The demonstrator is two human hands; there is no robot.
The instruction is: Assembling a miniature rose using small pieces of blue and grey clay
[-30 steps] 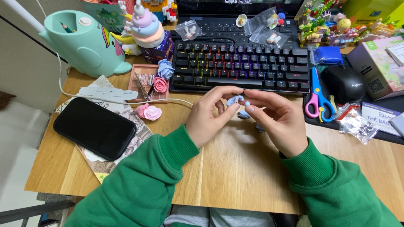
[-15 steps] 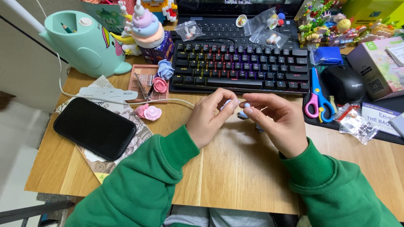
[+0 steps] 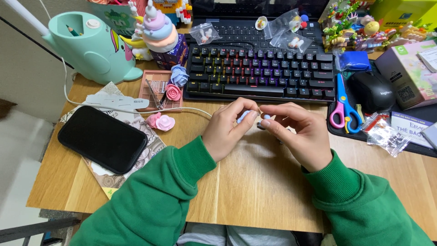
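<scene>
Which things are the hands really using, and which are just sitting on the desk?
In use:
left hand
right hand
small pale blue piece pinched in the left grip
small blue bead at the right fingertips

Just lying about:
black phone
pink scissors
keyboard
black mouse
pink flowers
mint pen holder

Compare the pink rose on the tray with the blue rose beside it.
The pink rose lies on the pink tray, its spiral facing up; the blue rose sits farther back, against the keyboard, tilted on its side. The blue rose looks slightly larger. Both are small moulded flowers, away from the left hand and right hand.
</scene>
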